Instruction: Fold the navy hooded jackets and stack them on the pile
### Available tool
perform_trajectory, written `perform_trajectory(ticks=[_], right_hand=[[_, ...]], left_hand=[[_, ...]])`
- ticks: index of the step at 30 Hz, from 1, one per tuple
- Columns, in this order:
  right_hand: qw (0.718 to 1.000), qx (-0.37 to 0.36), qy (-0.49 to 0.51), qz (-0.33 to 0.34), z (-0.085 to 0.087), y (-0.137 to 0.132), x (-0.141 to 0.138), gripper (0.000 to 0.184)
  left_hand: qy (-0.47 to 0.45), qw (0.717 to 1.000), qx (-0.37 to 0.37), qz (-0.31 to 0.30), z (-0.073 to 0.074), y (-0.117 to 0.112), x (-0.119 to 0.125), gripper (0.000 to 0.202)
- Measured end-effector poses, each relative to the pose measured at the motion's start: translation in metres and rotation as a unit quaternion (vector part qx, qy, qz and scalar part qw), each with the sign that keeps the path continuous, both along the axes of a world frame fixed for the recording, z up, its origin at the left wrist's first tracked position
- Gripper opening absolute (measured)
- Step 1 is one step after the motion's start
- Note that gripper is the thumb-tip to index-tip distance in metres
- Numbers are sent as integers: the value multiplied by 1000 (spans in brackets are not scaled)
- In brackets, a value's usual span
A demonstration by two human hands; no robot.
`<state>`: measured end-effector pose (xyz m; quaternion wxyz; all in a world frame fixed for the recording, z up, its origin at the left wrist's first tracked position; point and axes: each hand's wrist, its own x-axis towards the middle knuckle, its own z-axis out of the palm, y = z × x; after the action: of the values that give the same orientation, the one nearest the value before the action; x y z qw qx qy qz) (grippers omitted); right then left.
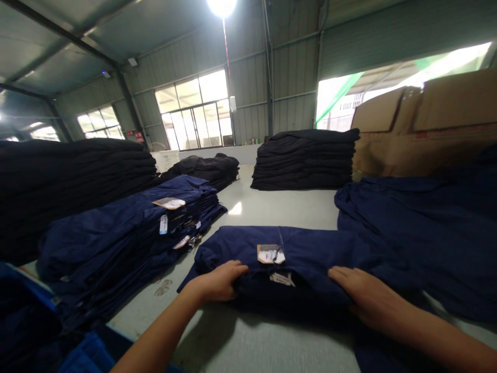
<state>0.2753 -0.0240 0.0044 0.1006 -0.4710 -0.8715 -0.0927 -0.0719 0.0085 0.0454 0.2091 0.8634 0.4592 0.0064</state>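
A folded navy garment [310, 241] lies across the table in front of me; its exact kind is hidden by the folds. On its upper face sit a card hang tag [271, 254] and, just below, a small white label [282, 279]. My left hand [222, 280] is closed round the near edge at the left, thumb on top. At the right part of the same edge, my right hand [359, 290] grips the cloth, with its fingers over the top and its thumb out of sight. Between the hands the near edge is slightly raised and shadowed.
Left of me lies a stack of navy garments [112, 233] with tags. Black folded stacks [305, 160] stand farther back and at the far left. More navy cloth [419, 228] lies at the right, before cardboard boxes [450, 114]. A blue crate [87, 355] is at lower left.
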Motion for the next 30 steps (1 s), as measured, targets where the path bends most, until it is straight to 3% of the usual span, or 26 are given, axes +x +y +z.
perform_trajectory(ticks=[3,6,9,12,15,18,21,23,26,30], right_hand=[[999,-48,6,-8,3,-11,2,63],[999,-42,-7,-20,15,-18,-7,70],[998,33,-42,-19,20,-19,-24,60],[996,67,-63,-18,10,-19,-30,51],[997,16,-78,-12,-2,-24,-18,61],[995,-71,-69,-8,6,-33,-2,67],[990,-138,-10,-9,32,-35,-5,52],[989,-140,40,-30,47,-29,-17,42],[988,-98,58,-101,49,-12,-39,45],[976,-83,2,-201,20,17,-44,54]], left_hand=[[28,998,-48,-5,16,-5,3,59],[12,1000,-15,-4,24,-9,14,59],[-25,999,29,-20,13,-13,26,59],[0,999,46,-23,-4,-16,33,60],[57,998,20,-21,-9,-19,33,78],[84,995,-55,-13,8,-23,25,90],[30,996,-86,4,29,-27,18,61],[-36,998,-36,25,33,-27,20,44],[-40,994,76,72,22,-22,34,43],[81,981,124,126,-7,-5,46,52]])
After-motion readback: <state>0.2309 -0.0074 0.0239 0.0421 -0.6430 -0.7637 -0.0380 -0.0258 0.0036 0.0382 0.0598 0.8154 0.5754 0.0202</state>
